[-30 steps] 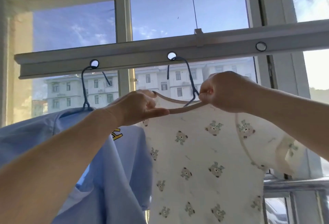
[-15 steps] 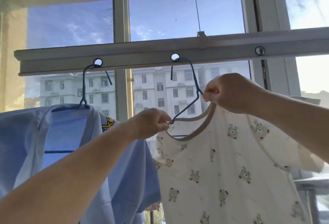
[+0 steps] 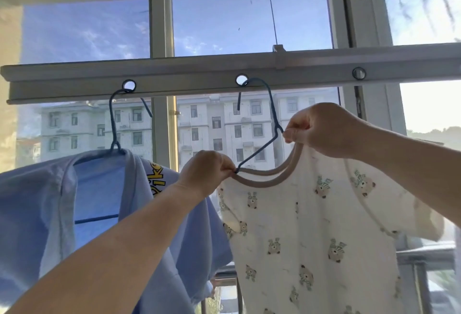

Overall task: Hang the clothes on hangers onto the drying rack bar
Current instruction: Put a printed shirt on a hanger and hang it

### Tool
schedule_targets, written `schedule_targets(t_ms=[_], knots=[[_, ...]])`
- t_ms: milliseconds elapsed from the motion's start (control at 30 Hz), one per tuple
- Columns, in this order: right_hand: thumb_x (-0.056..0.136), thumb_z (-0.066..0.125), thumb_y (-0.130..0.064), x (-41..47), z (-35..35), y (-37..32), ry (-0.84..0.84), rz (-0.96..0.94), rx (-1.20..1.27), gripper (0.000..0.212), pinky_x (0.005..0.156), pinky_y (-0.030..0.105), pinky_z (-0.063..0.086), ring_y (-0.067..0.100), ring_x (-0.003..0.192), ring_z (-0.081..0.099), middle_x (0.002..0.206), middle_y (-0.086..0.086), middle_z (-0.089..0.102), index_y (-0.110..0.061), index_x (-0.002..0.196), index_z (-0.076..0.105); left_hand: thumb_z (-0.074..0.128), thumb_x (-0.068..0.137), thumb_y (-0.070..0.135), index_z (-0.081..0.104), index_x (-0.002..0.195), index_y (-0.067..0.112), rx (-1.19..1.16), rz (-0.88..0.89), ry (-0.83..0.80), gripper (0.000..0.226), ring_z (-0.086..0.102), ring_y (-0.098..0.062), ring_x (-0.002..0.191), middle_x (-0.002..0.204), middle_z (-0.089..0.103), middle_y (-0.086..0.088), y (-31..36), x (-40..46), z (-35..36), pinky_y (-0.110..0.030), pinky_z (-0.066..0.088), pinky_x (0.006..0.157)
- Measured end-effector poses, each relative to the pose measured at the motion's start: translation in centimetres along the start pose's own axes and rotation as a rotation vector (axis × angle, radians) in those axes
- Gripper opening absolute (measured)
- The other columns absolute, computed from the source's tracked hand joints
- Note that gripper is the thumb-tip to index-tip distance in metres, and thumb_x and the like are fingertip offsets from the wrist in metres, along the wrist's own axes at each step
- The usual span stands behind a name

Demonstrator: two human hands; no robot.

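blue shirt [image 3: 94, 204] hangs done at 9 o'clock; both hooks sit in bar [image 3: 199, 74] holes, while left hand [image 3: 207, 171] and right hand [image 3: 321, 130] pinch the bear shirt [image 3: 311, 234] collar, straightening it on its hanger [image 3: 259, 149].

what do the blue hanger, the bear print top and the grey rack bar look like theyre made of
The thin blue hanger looks like wire, perhaps plastic-coated: slim, sharply bent, with a matte even colour. The cream bear-print top looks like soft knit cotton with a ribbed beige neckband; it drapes and stretches. The grey rack bar looks like painted or anodised metal: straight ridged profile, dull sheen, ringed holes.
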State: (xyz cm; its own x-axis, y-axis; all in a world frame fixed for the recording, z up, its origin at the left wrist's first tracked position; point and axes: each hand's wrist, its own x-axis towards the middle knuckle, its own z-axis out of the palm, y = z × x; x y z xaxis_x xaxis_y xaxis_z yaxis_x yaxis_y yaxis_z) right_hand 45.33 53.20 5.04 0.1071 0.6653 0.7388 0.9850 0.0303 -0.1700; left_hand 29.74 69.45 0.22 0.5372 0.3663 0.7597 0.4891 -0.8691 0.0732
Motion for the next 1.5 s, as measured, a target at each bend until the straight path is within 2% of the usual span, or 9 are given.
schedule_targets(t_ms=[200,333,467,633,767,933,1233,1400,1500], knots=[[0.090,0.057,-0.029,0.1,-0.1,0.5,-0.011,-0.021,-0.025,0.017,0.066,0.026,0.046,0.009,0.069,0.059,0.072,-0.016,0.061,-0.020,0.088,0.071,0.062,0.085,0.016,0.072,0.098,0.012,-0.243,0.028,0.051,0.017,0.062,-0.011,0.083,0.093,0.072,-0.004,1.0,1.4,-0.1,-0.023,0.047,0.084],[0.087,0.060,-0.033,0.1,-0.3,0.7,0.001,-0.057,-0.036,0.017,0.076,0.025,0.046,0.007,0.080,0.060,0.080,-0.014,0.064,-0.022,0.093,0.071,0.053,0.091,0.022,0.069,0.103,0.013,-0.395,0.004,-0.078,0.022,0.059,-0.001,0.076,0.092,0.070,0.001,1.5,0.9,0.2,-0.009,0.044,0.071],[0.081,0.068,-0.032,-0.3,-1.3,1.1,-0.085,-0.063,0.003,0.013,0.066,0.012,0.036,-0.004,0.074,0.054,0.076,-0.020,0.061,-0.023,0.091,0.071,0.057,0.088,0.021,0.069,0.102,0.013,-0.312,0.058,-0.049,0.021,0.062,-0.010,0.084,0.091,0.070,-0.001,0.9,0.4,0.2,-0.007,0.041,0.075],[0.081,0.070,-0.027,-1.1,-2.3,2.2,-0.130,0.008,-0.013,0.014,0.069,0.009,0.036,-0.002,0.083,0.058,0.085,-0.019,0.066,-0.023,0.094,0.072,0.057,0.089,0.018,0.070,0.101,0.012,-0.219,0.051,0.030,0.019,0.063,-0.015,0.081,0.084,0.070,-0.001,-0.2,0.5,0.1,-0.024,0.047,0.079],[0.083,0.066,-0.034,-1.3,-1.4,1.3,-0.158,-0.024,-0.010,0.015,0.064,0.008,0.033,-0.007,0.077,0.054,0.077,-0.025,0.058,-0.025,0.094,0.070,0.057,0.089,0.016,0.068,0.107,0.010,-0.206,0.066,0.083,0.022,0.065,-0.015,0.083,0.091,0.072,-0.004,-0.1,0.5,0.4,-0.025,0.049,0.082],[0.090,0.058,-0.024,-1.2,-0.2,0.2,0.027,-0.092,-0.073,0.015,0.055,0.014,0.031,0.000,0.063,0.053,0.066,-0.019,0.054,-0.018,0.094,0.071,0.055,0.090,0.014,0.067,0.108,0.009,-0.136,0.082,0.254,0.022,0.065,-0.020,0.081,0.089,0.072,-0.007,0.6,0.9,0.0,-0.028,0.050,0.077],[0.089,0.058,-0.025,-1.4,-0.9,-0.3,0.272,-0.094,0.081,0.013,0.056,0.015,0.039,-0.002,0.055,0.053,0.061,-0.012,0.061,-0.025,0.085,0.070,0.054,0.090,0.013,0.064,0.113,0.008,-0.101,0.118,0.609,0.025,0.064,-0.018,0.087,0.100,0.070,-0.009,2.4,1.6,-2.4,-0.012,0.039,0.076],[0.090,0.056,-0.020,-2.4,-2.0,1.6,0.156,0.017,0.081,0.014,0.076,0.026,0.049,0.016,0.085,0.065,0.094,-0.004,0.070,-0.023,0.097,0.068,0.052,0.091,0.023,0.066,0.109,0.022,-0.136,0.124,0.502,0.022,0.065,-0.018,0.081,0.093,0.071,0.001,4.2,1.5,-1.5,-0.035,0.054,0.074],[0.089,0.055,-0.013,-3.4,-2.4,3.2,0.096,0.057,0.038,0.019,0.079,0.035,0.056,0.020,0.083,0.067,0.091,-0.005,0.069,-0.022,0.102,0.066,0.051,0.090,0.030,0.063,0.110,0.030,-0.156,0.156,0.422,0.023,0.067,-0.015,0.085,0.097,0.072,0.005,6.0,1.6,0.1,-0.037,0.055,0.074]])
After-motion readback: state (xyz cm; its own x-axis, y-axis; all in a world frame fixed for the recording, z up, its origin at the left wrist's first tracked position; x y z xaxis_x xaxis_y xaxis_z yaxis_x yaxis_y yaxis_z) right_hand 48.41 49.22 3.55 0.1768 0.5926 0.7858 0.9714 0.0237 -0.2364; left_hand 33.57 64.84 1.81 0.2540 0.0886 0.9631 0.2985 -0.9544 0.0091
